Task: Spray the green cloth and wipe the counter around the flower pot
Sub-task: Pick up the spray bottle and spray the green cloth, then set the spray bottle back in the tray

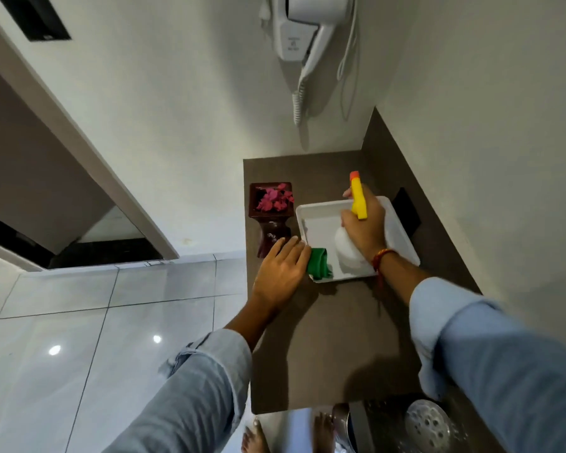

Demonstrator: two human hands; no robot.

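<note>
A view from a head-worn camera looks down on a narrow brown counter (334,338) set in a corner between pale walls. A person in light blue sleeves reaches both arms over it.

The right hand (363,223) is wrapped around the neck of a white spray bottle (348,256), fingers clamped just under its yellow and orange trigger head. The bottle is over a white tray (314,209) at the middle of the counter, tilted, with the nozzle facing away from the person. Whether its base rests in the tray cannot be told. This looks like a grip for lifting the bottle and bringing it round to aim.

The left hand (283,269) lies palm down at the tray's near left corner, fingers together and curled over one end of the green cloth (321,264). The cloth is bunched and hangs over the tray's edge, partly inside it and partly hidden under the hand. The hand seems to be gathering it so it can be held up for spraying.

The flower pot (270,210), a dark red square vase holding pink flowers, stands just left of the tray near the counter's left edge, close to the left hand's fingertips. Wiping there will likely mean working carefully round its narrow base, since it could tip.

A white wall-mounted hair dryer (303,31) hangs above. Glossy floor tiles (79,322) show to the left.
</note>
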